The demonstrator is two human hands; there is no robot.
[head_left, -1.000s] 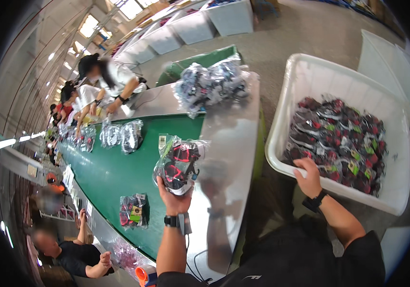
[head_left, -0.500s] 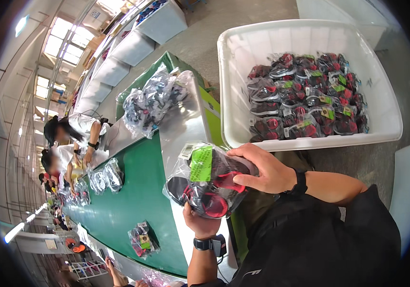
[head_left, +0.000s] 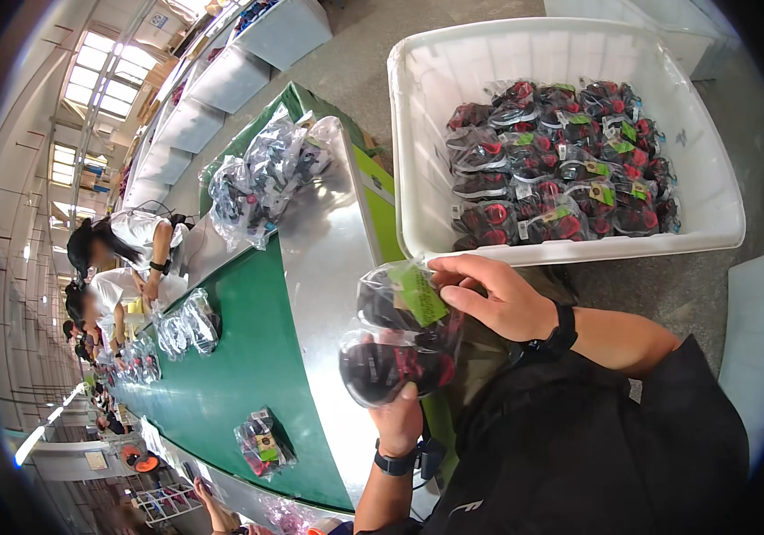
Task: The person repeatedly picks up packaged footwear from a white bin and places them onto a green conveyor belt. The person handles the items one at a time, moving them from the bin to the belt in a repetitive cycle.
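Both hands grasp a clear bag of black-and-red shoes above the near edge of the steel desk: left hand from below, right hand at its green tag. Since half a second ago the bag has risen slightly; the white bin stays at right.

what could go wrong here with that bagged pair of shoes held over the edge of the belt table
The clear bag of shoes is held only at its ends, by the left hand below and the right hand at the green tag; slick plastic could slip. It hangs past the steel table edge, so a drop might miss both table and white bin.
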